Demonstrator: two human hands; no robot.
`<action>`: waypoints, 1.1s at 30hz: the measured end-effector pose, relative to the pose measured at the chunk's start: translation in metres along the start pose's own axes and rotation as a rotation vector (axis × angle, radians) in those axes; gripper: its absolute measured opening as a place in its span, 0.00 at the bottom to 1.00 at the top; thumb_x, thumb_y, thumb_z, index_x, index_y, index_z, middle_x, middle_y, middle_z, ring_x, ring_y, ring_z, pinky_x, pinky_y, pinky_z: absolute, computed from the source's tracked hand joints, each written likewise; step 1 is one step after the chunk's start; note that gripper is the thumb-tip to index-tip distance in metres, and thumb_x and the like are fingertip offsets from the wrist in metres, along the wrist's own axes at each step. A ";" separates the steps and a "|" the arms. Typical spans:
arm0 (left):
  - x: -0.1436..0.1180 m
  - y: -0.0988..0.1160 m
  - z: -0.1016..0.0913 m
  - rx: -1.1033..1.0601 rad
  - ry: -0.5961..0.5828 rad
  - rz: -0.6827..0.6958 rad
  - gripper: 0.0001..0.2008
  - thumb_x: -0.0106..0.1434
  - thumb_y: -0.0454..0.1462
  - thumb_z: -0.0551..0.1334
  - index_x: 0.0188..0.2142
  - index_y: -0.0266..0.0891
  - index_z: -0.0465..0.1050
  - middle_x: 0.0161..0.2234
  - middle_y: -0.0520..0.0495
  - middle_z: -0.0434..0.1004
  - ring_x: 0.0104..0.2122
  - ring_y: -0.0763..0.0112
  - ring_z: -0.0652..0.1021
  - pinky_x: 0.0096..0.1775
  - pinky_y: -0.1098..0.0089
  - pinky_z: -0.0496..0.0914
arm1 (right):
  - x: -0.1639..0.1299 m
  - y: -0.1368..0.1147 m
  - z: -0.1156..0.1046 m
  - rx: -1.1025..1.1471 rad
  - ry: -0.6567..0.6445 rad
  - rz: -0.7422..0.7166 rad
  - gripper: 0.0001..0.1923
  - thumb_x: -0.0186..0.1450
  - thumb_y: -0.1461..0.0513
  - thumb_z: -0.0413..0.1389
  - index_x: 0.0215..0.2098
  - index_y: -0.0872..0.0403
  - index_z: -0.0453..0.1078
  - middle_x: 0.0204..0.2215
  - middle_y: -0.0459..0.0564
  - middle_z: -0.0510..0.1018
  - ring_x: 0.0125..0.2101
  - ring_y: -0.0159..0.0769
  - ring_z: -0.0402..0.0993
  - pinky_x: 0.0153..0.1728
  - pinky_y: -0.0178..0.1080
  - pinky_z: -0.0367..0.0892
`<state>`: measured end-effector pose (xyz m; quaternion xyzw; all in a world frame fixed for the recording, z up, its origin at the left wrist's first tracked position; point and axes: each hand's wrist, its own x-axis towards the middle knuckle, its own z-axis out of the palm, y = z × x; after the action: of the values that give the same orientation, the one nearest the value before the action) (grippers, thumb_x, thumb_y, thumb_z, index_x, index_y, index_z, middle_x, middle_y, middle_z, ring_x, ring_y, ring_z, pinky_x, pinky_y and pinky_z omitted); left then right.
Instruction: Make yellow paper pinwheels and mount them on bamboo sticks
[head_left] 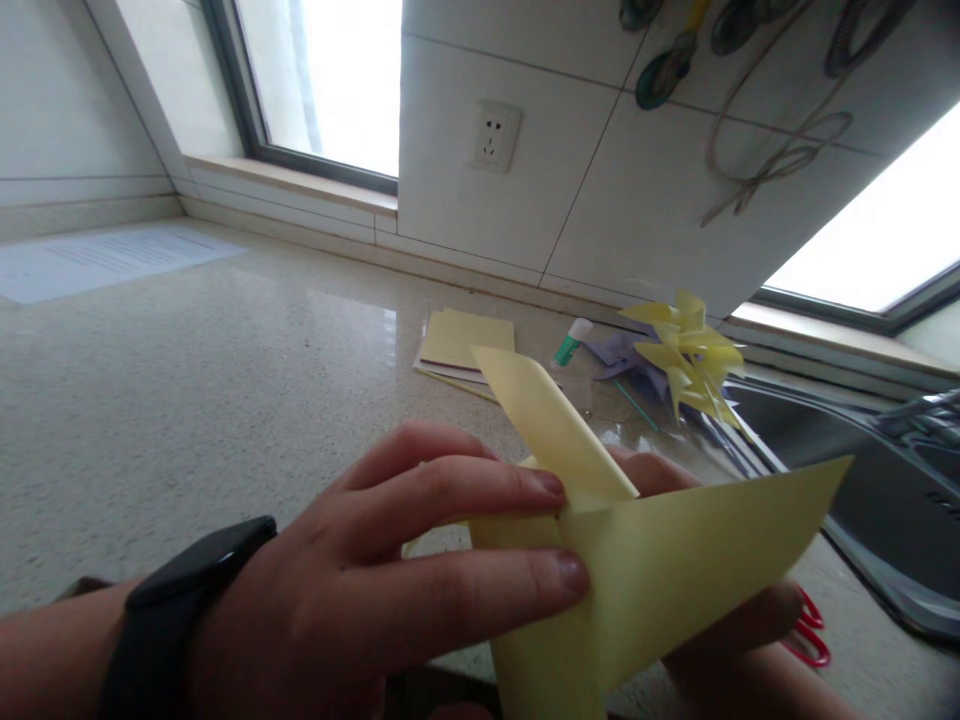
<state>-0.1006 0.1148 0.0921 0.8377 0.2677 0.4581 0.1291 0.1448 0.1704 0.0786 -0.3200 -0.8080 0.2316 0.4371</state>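
Paper pinwheel [675,560] between both hands [352,580]

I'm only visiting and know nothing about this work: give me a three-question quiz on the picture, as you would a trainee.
1. True or false: the left hand has a dark watch at its wrist.
2. The capped tube on the counter has which body colour? A red, B green, C black.
3. Which hand is mostly hidden behind the folded yellow paper?

Key: 1 true; 2 B; 3 the right hand.
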 end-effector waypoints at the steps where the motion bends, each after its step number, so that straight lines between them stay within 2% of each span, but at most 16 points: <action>1: 0.000 0.000 0.000 0.001 0.001 0.001 0.18 0.67 0.46 0.60 0.56 0.51 0.70 0.60 0.50 0.73 0.57 0.54 0.72 0.59 0.56 0.68 | 0.002 -0.003 0.001 0.075 -0.006 0.010 0.23 0.64 0.38 0.51 0.27 0.43 0.71 0.16 0.44 0.71 0.14 0.34 0.65 0.17 0.40 0.67; 4: 0.000 0.000 0.000 0.010 -0.006 0.001 0.19 0.67 0.46 0.61 0.57 0.51 0.70 0.60 0.50 0.73 0.57 0.53 0.72 0.59 0.55 0.69 | 0.012 -0.017 0.003 0.393 -0.013 0.068 0.23 0.63 0.37 0.52 0.31 0.43 0.74 0.15 0.44 0.71 0.12 0.35 0.65 0.14 0.40 0.65; 6: 0.000 0.001 0.000 0.011 -0.011 -0.007 0.19 0.67 0.46 0.61 0.57 0.51 0.69 0.60 0.49 0.73 0.57 0.53 0.72 0.59 0.55 0.69 | 0.018 -0.026 0.003 0.457 0.010 0.142 0.24 0.61 0.36 0.53 0.29 0.44 0.74 0.13 0.45 0.70 0.12 0.37 0.65 0.13 0.40 0.65; 8: 0.001 0.001 0.000 0.011 -0.018 -0.003 0.19 0.68 0.46 0.60 0.57 0.51 0.69 0.60 0.49 0.73 0.58 0.53 0.71 0.58 0.55 0.69 | 0.022 -0.033 0.005 0.502 0.004 0.199 0.22 0.56 0.39 0.60 0.24 0.47 0.71 0.12 0.45 0.69 0.11 0.37 0.65 0.12 0.40 0.63; 10: 0.002 0.000 -0.001 0.014 -0.019 0.002 0.18 0.69 0.46 0.60 0.57 0.51 0.70 0.60 0.48 0.73 0.57 0.53 0.71 0.57 0.56 0.70 | 0.023 -0.038 0.008 0.571 0.059 0.227 0.22 0.52 0.41 0.64 0.19 0.48 0.69 0.12 0.44 0.68 0.10 0.35 0.63 0.11 0.39 0.62; 12: 0.003 0.000 -0.001 0.015 -0.020 0.024 0.19 0.69 0.47 0.59 0.57 0.49 0.71 0.60 0.47 0.73 0.57 0.54 0.71 0.56 0.56 0.71 | 0.023 -0.041 0.011 0.657 0.135 0.254 0.23 0.51 0.42 0.64 0.16 0.48 0.67 0.11 0.43 0.65 0.09 0.33 0.59 0.10 0.38 0.60; 15: 0.004 -0.001 -0.002 0.009 -0.020 0.053 0.19 0.69 0.46 0.59 0.57 0.45 0.71 0.60 0.46 0.72 0.57 0.56 0.71 0.56 0.58 0.70 | 0.022 -0.046 0.013 0.753 0.153 0.330 0.20 0.49 0.45 0.66 0.15 0.48 0.67 0.11 0.43 0.65 0.10 0.31 0.56 0.09 0.36 0.57; 18: 0.003 0.000 -0.001 0.001 -0.011 0.064 0.18 0.71 0.45 0.57 0.57 0.44 0.70 0.60 0.46 0.71 0.57 0.57 0.70 0.58 0.59 0.68 | 0.022 -0.047 0.012 0.810 0.121 0.351 0.18 0.46 0.48 0.68 0.15 0.47 0.67 0.11 0.42 0.63 0.11 0.32 0.55 0.09 0.36 0.56; 22: 0.002 -0.002 -0.004 0.013 -0.021 0.068 0.19 0.71 0.45 0.58 0.58 0.45 0.70 0.61 0.47 0.71 0.58 0.58 0.71 0.57 0.60 0.69 | 0.018 -0.036 0.011 0.885 0.058 0.265 0.14 0.48 0.48 0.67 0.18 0.45 0.70 0.11 0.41 0.59 0.11 0.31 0.49 0.09 0.36 0.52; 27: 0.005 -0.007 -0.010 0.073 -0.111 0.179 0.22 0.69 0.47 0.62 0.60 0.47 0.68 0.62 0.48 0.71 0.57 0.59 0.72 0.55 0.63 0.71 | 0.010 -0.023 0.010 0.822 0.086 0.242 0.11 0.50 0.47 0.65 0.27 0.41 0.77 0.17 0.44 0.69 0.14 0.38 0.59 0.12 0.40 0.59; 29: 0.005 -0.008 -0.010 0.044 -0.016 0.087 0.20 0.70 0.46 0.59 0.59 0.46 0.69 0.61 0.47 0.71 0.58 0.57 0.71 0.57 0.60 0.69 | 0.009 -0.022 0.010 0.805 0.073 0.232 0.11 0.49 0.46 0.65 0.26 0.41 0.76 0.16 0.44 0.69 0.14 0.38 0.60 0.13 0.41 0.60; 30: 0.006 -0.008 -0.010 0.032 -0.028 0.087 0.19 0.70 0.46 0.59 0.58 0.46 0.69 0.61 0.48 0.71 0.58 0.58 0.71 0.57 0.61 0.70 | 0.009 -0.022 0.010 0.802 0.072 0.233 0.12 0.49 0.46 0.66 0.26 0.41 0.76 0.16 0.44 0.69 0.13 0.38 0.60 0.13 0.41 0.59; 31: 0.006 -0.008 -0.011 0.036 -0.102 0.164 0.21 0.70 0.47 0.59 0.60 0.47 0.69 0.61 0.49 0.71 0.57 0.59 0.72 0.55 0.64 0.71 | 0.009 -0.023 0.010 0.802 0.078 0.231 0.12 0.49 0.45 0.65 0.25 0.41 0.76 0.15 0.43 0.68 0.13 0.38 0.60 0.13 0.41 0.59; 33: 0.006 -0.008 -0.012 0.079 -0.115 0.134 0.20 0.71 0.46 0.59 0.60 0.48 0.68 0.62 0.50 0.71 0.58 0.61 0.71 0.56 0.64 0.70 | 0.012 -0.027 0.011 0.801 0.097 0.239 0.13 0.50 0.44 0.65 0.25 0.41 0.74 0.14 0.43 0.68 0.12 0.38 0.59 0.14 0.42 0.58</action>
<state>-0.1104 0.1248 0.0990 0.8830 0.2212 0.4061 0.0802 0.1223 0.1593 0.0973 -0.2267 -0.5899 0.5611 0.5346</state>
